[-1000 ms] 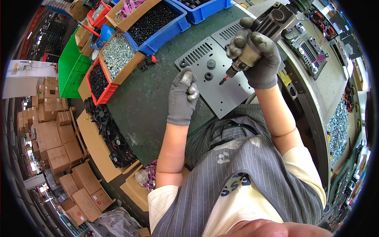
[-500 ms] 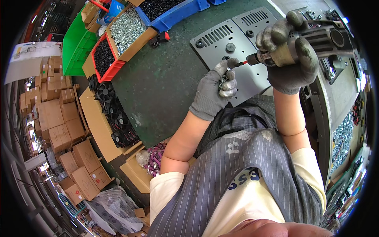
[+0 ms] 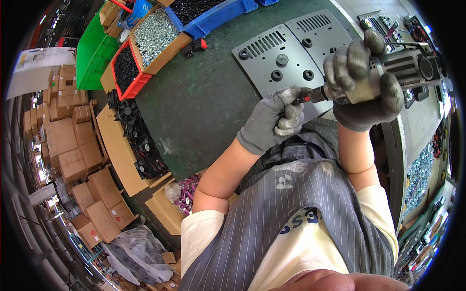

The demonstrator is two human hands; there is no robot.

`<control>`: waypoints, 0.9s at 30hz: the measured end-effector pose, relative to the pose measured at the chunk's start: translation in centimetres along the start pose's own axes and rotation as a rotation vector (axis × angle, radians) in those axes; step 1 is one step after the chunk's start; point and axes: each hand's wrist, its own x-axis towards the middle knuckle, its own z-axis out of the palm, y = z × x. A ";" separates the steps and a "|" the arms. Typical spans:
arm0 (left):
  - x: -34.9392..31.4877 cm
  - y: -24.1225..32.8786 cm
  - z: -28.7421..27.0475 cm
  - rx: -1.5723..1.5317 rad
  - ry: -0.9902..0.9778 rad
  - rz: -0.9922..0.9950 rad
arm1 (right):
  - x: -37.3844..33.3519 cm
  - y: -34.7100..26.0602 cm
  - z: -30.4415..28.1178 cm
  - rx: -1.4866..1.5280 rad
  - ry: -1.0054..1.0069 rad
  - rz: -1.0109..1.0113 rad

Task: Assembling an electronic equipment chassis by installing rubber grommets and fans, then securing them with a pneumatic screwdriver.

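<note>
My right hand (image 3: 361, 80) wears a grey glove and is wrapped round a grey-and-black power screwdriver (image 3: 405, 70), which points left. Its red-ringed bit (image 3: 307, 99) reaches the fingertips of my left hand (image 3: 276, 116), also gloved. There the thumb and forefinger pinch a small black piece (image 3: 303, 93) at the bit's tip, apparently a rubber foot; the other fingers are curled, and what lies under them is hidden. Under and beyond both hands lies a slotted grey metal panel (image 3: 262, 68) with several round black feet (image 3: 276, 75) on it. A second such panel (image 3: 320, 34) adjoins it.
The dark green tabletop (image 3: 194, 106) stretches left of the panels. A red bin of black screws (image 3: 127, 72), a carton of silver screws (image 3: 155, 36) and a blue bin (image 3: 213, 22) stand at the far left. Black fans (image 3: 138, 140) line the left edge; a metal bench (image 3: 422, 121) is at right.
Both hands and the screwdriver have moved slightly right and toward me. The bit now meets the black piece at my left fingertips, and more feet on the panel show.
</note>
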 end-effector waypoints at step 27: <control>2.6 2.1 0.9 0.474 0.369 -0.074 | -1.5 -2.1 -5.8 0.269 0.398 -0.045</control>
